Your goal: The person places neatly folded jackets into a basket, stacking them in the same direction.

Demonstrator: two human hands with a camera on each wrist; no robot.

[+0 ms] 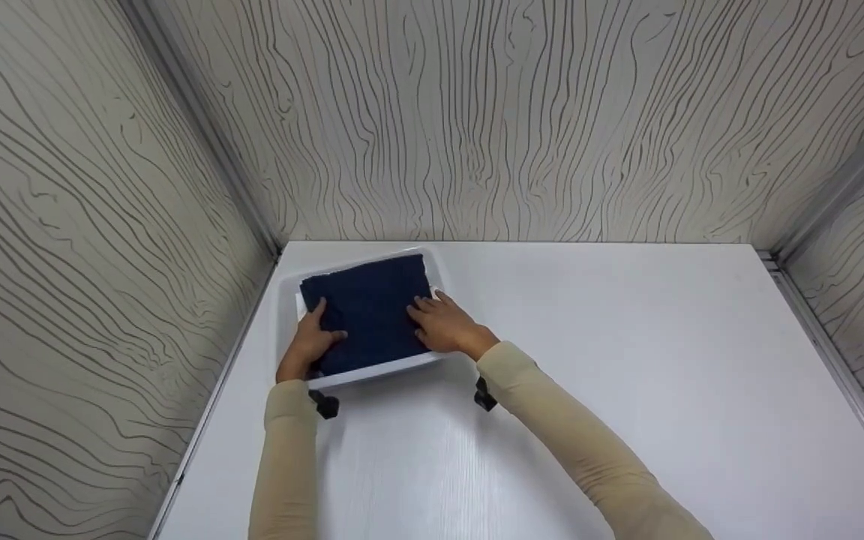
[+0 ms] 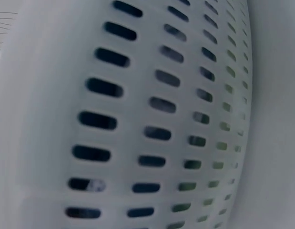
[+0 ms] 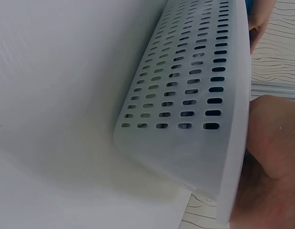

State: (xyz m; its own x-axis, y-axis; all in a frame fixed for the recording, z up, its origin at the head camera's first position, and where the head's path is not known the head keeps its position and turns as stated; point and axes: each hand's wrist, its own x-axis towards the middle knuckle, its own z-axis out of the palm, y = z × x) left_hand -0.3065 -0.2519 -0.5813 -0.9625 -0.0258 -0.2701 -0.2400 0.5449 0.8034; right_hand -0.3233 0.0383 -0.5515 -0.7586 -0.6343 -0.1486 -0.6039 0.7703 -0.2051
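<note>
A folded dark blue cloth lies on top inside a white plastic basket, tilted a little to the left. My left hand rests on the cloth's left edge, thumb and forefinger spread apart. On the opposite edge, my right hand touches the cloth with its fingers stretched out. The left wrist view is filled by the slotted basket wall, dark and greenish contents showing through its slots. In the right wrist view, my right hand is beside the basket rim; its fingertips are hidden there.
The basket stands at the back left of a white table, near the left patterned wall. Behind the table rises another patterned panel. Something white shows under the cloth's left edge. Small black objects show by both wrists.
</note>
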